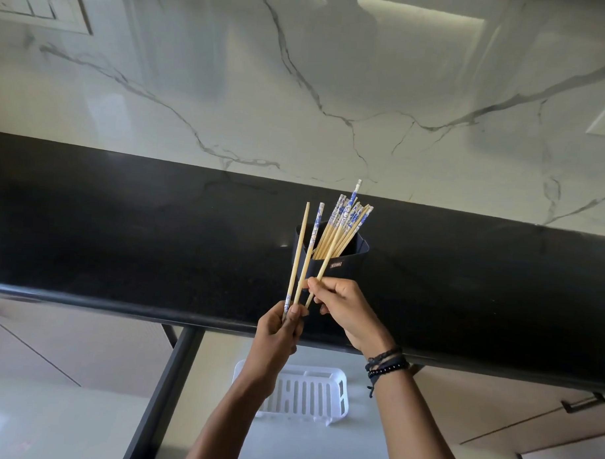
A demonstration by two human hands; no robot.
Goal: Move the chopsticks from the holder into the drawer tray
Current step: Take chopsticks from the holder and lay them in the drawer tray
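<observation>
Left hand (279,335) closed around two chopsticks (302,253), sticking up and a bit spread, one with its blue-and-white end down in the fist. Right hand (344,311) just beside the left one, touching at the fingertips, pinching a third chopstick (331,261) between thumb and fingers. Dark bead bracelets (387,364) on the right wrist. Just past both hands, a dark holder (348,265) standing on the black tabletop (122,230), full of more chopsticks (344,224) leaning to the right, blue-and-white ends up. The pinched stick slanting up across the holder's front edge; cannot tell if it touches. Below the hands, closer to the body, a white tray (309,394) with slots, lying in the open drawer (321,446). Marble wall (299,92) far behind.
</observation>
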